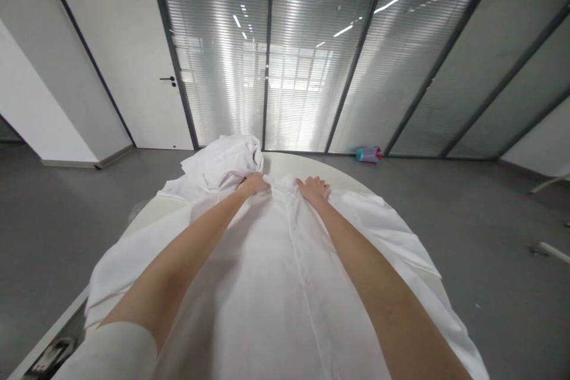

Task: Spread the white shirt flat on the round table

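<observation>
A white button-front shirt (276,285) lies spread over a round white table, its collar towards the far side and its button placket running towards me. At the collar's left side, my left hand (255,184) is closed on the fabric; its fingertips are partly hidden. My right hand (315,189) rests on the shirt just right of the collar, fingers apart and thumb touching the collar's edge. Beside my left hand, at the table's far left, sits a crumpled heap of white cloth (222,160). The sleeves spread out to both sides under my forearms.
The round table (342,181) shows its pale rim at the far side. On the grey floor beyond lies a blue and pink package (369,155) by the glass partition. White furniture legs (552,252) stand at the right. A door (146,71) is at the back left.
</observation>
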`<state>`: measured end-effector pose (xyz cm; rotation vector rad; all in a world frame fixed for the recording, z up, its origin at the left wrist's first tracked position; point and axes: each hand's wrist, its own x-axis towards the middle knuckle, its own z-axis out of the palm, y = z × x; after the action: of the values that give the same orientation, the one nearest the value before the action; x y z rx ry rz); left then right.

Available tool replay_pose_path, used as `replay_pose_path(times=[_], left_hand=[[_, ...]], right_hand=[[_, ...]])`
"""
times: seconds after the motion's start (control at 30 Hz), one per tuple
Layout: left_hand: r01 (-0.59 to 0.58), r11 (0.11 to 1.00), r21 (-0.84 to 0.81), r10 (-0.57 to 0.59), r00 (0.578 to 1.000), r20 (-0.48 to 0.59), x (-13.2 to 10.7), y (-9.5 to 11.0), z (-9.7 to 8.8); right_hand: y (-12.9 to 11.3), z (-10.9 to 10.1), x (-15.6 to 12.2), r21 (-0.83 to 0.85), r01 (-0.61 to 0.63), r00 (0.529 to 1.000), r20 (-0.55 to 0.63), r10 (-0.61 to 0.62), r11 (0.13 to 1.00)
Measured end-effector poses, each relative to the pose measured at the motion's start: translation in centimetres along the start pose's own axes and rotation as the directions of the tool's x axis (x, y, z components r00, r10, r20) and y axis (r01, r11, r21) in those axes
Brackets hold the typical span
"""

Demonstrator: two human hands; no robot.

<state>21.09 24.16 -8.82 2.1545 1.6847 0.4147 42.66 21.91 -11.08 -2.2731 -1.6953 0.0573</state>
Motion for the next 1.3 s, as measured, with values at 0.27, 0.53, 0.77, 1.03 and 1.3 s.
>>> replay_pose_path(times=[0.27, 0.53, 0.77, 1.03, 1.3], left_hand=[[-0.126, 0.992, 0.030, 0.128, 0.928, -0.349, -0.9, 2.9, 1.6], [-0.207, 0.912, 0.353, 0.344, 0.855, -0.388, 1.4, 3.3, 0.7], [-0.657, 0.729, 0.195, 0.674, 0.737, -0.037, -10.4, 5.7, 3.7], [-0.691, 0.717, 0.088, 0.669, 0.718, 0.191, -18.1, 5.5, 5.9], [-0.687, 0.722, 0.077, 0.665, 0.721, 0.194, -17.8, 5.2, 6.3]], right_hand=[[0.1, 0.5, 1.4, 0.113, 0.105, 0.973, -0.216, -0.078, 0.988], [-1.3, 1.9, 5.8, -0.017, 0.147, 0.964, -0.222, -0.147, 0.989], [-1.4, 2.3, 5.2, -0.162, 0.302, 0.895, -0.291, -0.338, 0.939], [9.6, -4.6, 4.6, -0.058, 0.166, 0.971, -0.164, -0.173, 0.984], [25.7, -8.8, 1.4, 0.059, -0.118, 0.988, 0.109, 0.111, 0.991]])
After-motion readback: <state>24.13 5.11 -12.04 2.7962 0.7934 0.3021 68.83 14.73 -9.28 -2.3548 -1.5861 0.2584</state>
